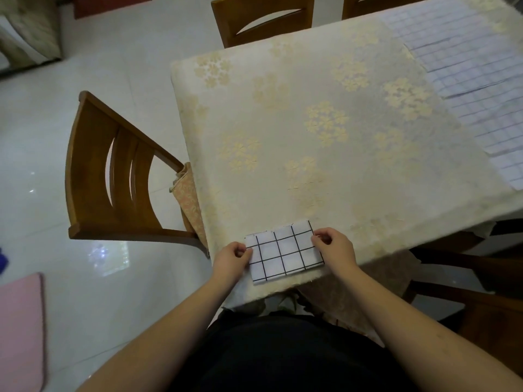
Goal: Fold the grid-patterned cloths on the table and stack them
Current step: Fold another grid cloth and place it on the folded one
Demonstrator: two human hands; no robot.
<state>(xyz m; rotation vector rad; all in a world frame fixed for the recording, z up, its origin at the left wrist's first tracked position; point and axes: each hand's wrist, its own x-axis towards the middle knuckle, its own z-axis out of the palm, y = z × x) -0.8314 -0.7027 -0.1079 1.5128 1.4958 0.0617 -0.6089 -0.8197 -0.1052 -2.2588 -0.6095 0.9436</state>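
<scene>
A white cloth with a black grid [283,251], folded into a small rectangle, lies flat at the near edge of the table [311,114]. My left hand [230,258] pinches its left edge. My right hand [335,246] pinches its right edge near the far corner. Several unfolded grid-patterned cloths [467,69] lie overlapping in a row along the table's far right side, paler with thin lines.
The table carries a cream tablecloth with gold flower prints. A wooden chair [113,176] stands at the table's left side, another chair [263,18] at the far end, and a third [481,278] near my right. A pink mat [21,329] lies on the tiled floor.
</scene>
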